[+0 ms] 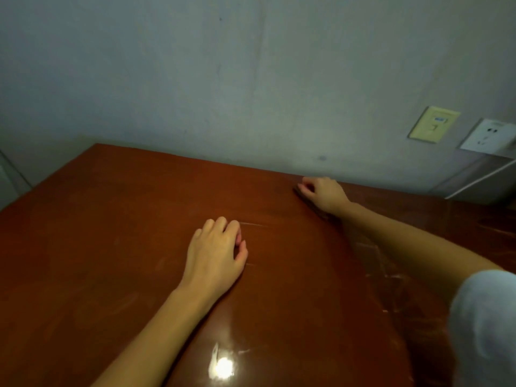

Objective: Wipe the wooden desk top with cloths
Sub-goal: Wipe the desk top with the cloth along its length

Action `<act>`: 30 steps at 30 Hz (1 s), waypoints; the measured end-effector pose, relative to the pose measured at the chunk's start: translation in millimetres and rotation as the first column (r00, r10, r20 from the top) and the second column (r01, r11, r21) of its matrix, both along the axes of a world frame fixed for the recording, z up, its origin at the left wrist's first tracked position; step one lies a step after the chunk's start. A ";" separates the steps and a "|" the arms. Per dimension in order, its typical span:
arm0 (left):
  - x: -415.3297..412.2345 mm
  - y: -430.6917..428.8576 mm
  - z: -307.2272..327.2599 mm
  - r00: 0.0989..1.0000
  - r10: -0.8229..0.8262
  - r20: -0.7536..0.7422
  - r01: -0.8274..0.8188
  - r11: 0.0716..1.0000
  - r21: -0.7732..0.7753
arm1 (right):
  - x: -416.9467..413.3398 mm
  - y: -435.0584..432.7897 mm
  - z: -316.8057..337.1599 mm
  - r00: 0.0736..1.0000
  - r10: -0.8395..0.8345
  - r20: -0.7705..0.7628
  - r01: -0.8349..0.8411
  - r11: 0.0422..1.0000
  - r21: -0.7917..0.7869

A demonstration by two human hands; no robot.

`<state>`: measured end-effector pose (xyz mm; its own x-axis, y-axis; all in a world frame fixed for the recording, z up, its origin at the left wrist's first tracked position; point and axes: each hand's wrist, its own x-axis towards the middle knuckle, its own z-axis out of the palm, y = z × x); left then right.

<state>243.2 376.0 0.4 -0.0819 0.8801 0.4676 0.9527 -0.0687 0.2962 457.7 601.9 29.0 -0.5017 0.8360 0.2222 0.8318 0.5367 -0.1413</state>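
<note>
The reddish-brown wooden desk top [111, 247] fills the lower part of the head view. My right hand [324, 194] is near the desk's far edge, by the wall. Its fingers are curled over a dark brown cloth [300, 192], which lies flat on the wood and shows under the fingertips and beside the wrist. My left hand [215, 255] rests on the bare middle of the desk with its fingers loosely curled and holds nothing. Faint streaks and smears show on the wood to the right.
A grey-white wall runs along the desk's far edge. A yellowed wall plate [434, 124] and a white socket [488, 135] sit on it at the right, above a grey ledge [474, 177]. My white sleeve [485, 325] covers the lower right corner. Lamp glare [223, 367] shines near the front.
</note>
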 end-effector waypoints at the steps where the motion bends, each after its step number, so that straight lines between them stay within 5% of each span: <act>1: -0.3 0.3 -0.2 1.000 -0.001 0.008 0.001 1.000 -0.002 | -13.5 6.3 -0.9 0.998 -0.063 -0.018 0.063 0.998 -0.009; 6: -1.6 1.1 -0.4 1.000 -0.008 0.004 0.008 1.000 0.000 | -82.8 5.6 -5.5 0.988 -0.151 -0.025 0.151 0.988 0.013; 15: -3.9 0.4 -1.6 1.000 -0.016 -0.003 0.016 1.000 -0.003 | -73.2 -70.4 -0.8 0.899 0.438 0.001 -0.438 0.899 -0.010; 18: -3.7 0.5 -1.8 1.000 -0.016 0.010 0.016 1.000 -0.003 | -28.9 -44.4 1.0 0.949 0.315 -0.003 -0.315 0.949 -0.023; 21: -3.0 1.9 -2.9 1.000 -0.009 0.008 0.009 1.000 0.003 | 0.0 -5.7 -0.9 0.999 0.001 -0.047 -0.001 1.000 -0.012; 26: -1.9 3.9 -2.8 1.000 0.002 -0.005 -0.002 1.000 0.019 | -45.4 46.5 -6.2 0.899 -0.423 -0.115 0.421 0.906 -0.043; 30: -1.6 3.7 -3.3 1.000 -0.006 -0.004 0.007 1.000 0.016 | -122.2 38.5 -4.0 0.920 -0.372 -0.122 0.370 0.928 -0.043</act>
